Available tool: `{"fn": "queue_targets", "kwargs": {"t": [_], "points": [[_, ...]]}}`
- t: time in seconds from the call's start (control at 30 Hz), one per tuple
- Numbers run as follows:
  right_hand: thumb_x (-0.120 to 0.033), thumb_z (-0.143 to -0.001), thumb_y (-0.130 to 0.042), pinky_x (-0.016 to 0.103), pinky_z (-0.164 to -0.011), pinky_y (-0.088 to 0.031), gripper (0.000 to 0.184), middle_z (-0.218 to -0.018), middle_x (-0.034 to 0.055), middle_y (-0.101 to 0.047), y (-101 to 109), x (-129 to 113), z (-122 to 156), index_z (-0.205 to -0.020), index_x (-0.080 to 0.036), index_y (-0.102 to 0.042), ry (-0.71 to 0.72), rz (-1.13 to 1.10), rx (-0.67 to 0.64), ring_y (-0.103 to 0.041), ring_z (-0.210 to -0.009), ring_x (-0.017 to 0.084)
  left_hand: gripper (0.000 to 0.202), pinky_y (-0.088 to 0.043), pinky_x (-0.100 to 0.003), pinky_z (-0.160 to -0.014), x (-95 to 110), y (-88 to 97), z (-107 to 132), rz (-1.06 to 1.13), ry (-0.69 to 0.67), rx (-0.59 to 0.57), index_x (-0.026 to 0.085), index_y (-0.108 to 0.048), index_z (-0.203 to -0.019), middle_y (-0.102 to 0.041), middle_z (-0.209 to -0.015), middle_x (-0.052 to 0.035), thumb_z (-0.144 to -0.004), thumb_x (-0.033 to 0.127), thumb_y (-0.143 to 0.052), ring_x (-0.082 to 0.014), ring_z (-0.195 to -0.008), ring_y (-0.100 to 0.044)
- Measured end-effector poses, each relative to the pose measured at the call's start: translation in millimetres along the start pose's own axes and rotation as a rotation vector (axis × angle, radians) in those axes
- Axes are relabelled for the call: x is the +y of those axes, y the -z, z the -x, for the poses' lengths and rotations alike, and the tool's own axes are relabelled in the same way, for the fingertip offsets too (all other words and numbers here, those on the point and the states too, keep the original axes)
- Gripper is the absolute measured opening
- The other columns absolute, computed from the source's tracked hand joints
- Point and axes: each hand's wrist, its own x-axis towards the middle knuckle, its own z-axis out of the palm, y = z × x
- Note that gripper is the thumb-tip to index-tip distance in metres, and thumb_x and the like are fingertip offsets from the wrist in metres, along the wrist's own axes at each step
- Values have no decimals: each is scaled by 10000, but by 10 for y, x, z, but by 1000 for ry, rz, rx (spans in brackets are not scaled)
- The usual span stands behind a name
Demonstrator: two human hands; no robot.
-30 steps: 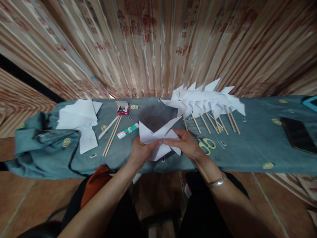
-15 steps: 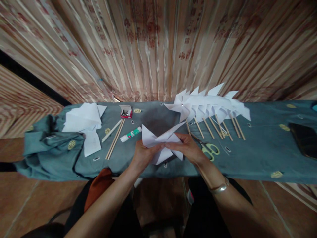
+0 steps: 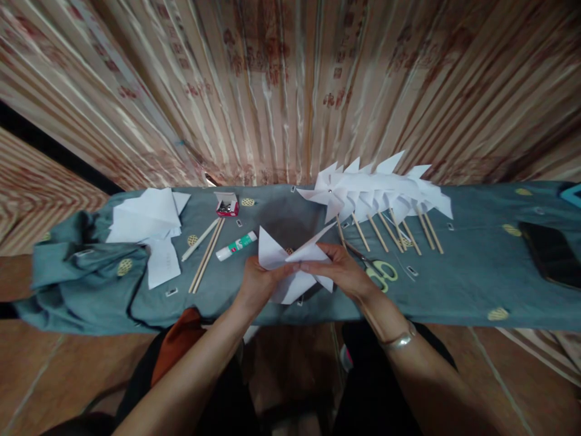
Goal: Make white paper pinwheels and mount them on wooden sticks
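Observation:
Between my hands is a white paper pinwheel [image 3: 295, 287], its corners curled in toward the centre and its outer points sticking up. My left hand [image 3: 258, 281] pinches it from the left, thumb pressed at the middle. From the right, my right hand [image 3: 342, 269] grips it too, with its thumb meeting the other at the centre; the fingers behind the paper are hidden. Just right of that hand lie scissors with green handles [image 3: 382, 275]. A glue stick [image 3: 236, 245] rests left of the pinwheel.
Finished pinwheels on sticks [image 3: 376, 192] lie overlapping at the back right. Wooden sticks [image 3: 206, 257], a white rolled stick [image 3: 200, 240], a small red box of metal pins [image 3: 227, 206] and paper sheets [image 3: 143, 218] are on the left. A dark phone [image 3: 550, 253] lies far right on the green cloth [image 3: 463, 290].
Both hands stay on the pinwheel, and its lower left flap has shifted slightly under my left thumb. The whole view has moved a little, so the table things sit slightly further left.

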Motion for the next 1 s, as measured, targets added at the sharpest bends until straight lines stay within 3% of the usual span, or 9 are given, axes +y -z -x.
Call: {"fn": "queue_targets", "kwargs": {"t": [0.2, 1.0], "points": [[-310, -607, -833, 262, -634, -495, 284, -743, -4, -725, 12, 17, 7, -843, -180, -746, -32, -16, 22, -631, -628, 132, 336, -560, -328, -672, -24, -15, -2, -35, 0, 4, 142, -749, -726, -761, -766, -76, -456, 295, -879, -228, -679, -688], [-305, -583, -845, 282, -659, -526, 268, -749, -1, -742, 44, 49, 33, -808, -192, -754, -10, -36, 46, -653, -639, 143, 235, -555, -358, -699, -54, -38, -8, -103, -21, -18, 173, -746, -694, -759, -781, -81, -510, 269, -855, -265, -731, -700]]}}
